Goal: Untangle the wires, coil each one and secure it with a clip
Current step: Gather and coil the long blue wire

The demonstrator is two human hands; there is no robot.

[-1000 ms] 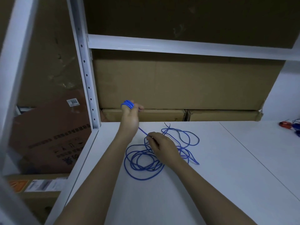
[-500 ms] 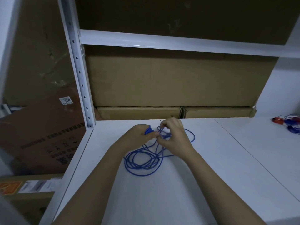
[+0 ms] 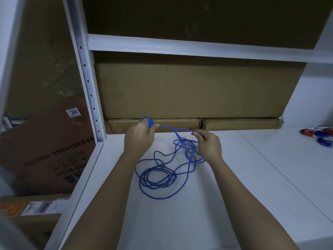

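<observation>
The left hand point(image 3: 139, 137) grips a small coil of the blue wire point(image 3: 158, 179) wound around its fingers, raised above the white table point(image 3: 234, 186), while the right hand point(image 3: 207, 143) pinches the same wire between thumb and fingertips, so a short length stretches taut between the two hands. The rest of the wire hangs from that length in a tangle and lies in loose loops on the table between the forearms; more red and blue wires point(image 3: 319, 136) lie well apart at the table's far right edge, and cardboard boxes point(image 3: 180, 91) stand behind

A storeroom or warehouse: white steel racking point(image 3: 84, 73) with perforated uprights, stacked cardboard cartons point(image 3: 189, 89) (one stickered 3055 point(image 3: 73, 112)) behind a white tabletop point(image 3: 234, 177).
</observation>
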